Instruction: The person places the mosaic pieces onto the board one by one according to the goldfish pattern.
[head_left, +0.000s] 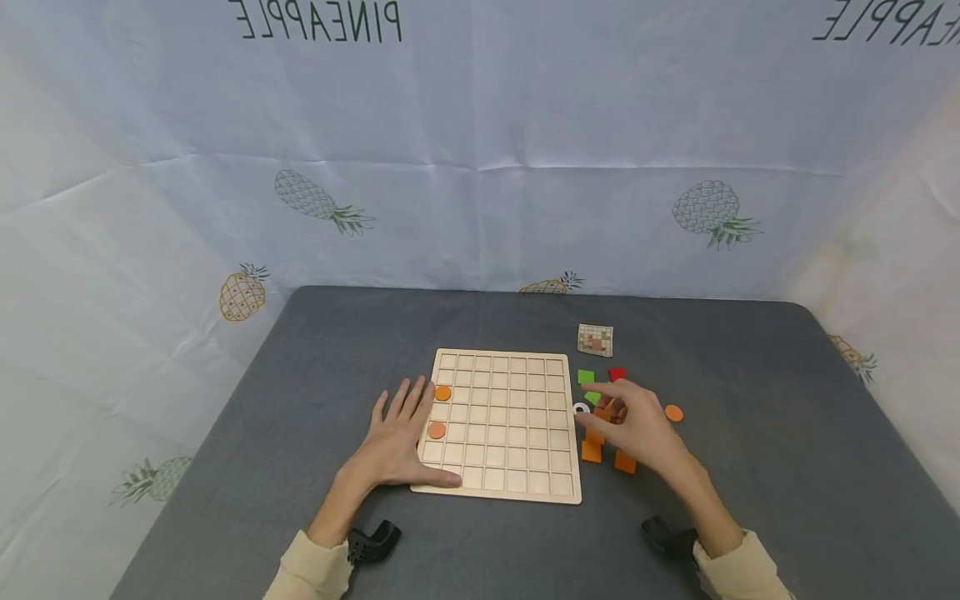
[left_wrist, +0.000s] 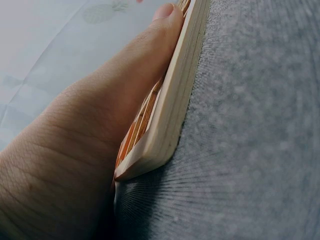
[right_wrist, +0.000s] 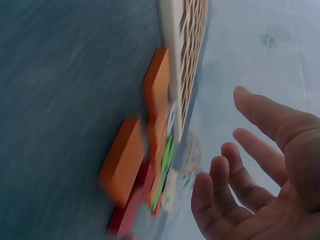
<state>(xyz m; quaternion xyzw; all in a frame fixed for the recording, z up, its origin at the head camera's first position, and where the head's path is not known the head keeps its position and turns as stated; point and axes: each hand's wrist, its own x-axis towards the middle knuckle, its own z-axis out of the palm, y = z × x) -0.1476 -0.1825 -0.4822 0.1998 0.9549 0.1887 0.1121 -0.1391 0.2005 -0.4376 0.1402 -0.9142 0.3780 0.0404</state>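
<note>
A pale wooden grid board (head_left: 497,493) lies on the grey table with two orange discs, an upper one (head_left: 443,392) and a lower one (head_left: 437,430), in its leftmost column. My left hand (head_left: 397,442) rests spread at the board's left side, its thumb (left_wrist: 145,55) lying along the front edge. Over the loose pieces right of the board hovers my right hand (head_left: 637,421), thumb and index finger apart, holding nothing. Below it are orange blocks (right_wrist: 125,160), green pieces (head_left: 586,377), a dark red piece (right_wrist: 125,212) and a white ring (head_left: 581,407), partly hidden by the fingers.
A small card with a coloured grid pattern (head_left: 596,340) lies beyond the pieces. One orange disc (head_left: 674,413) sits apart, right of my right hand. A pineapple-print cloth (head_left: 480,225) hangs behind the table (head_left: 360,333) and at its sides.
</note>
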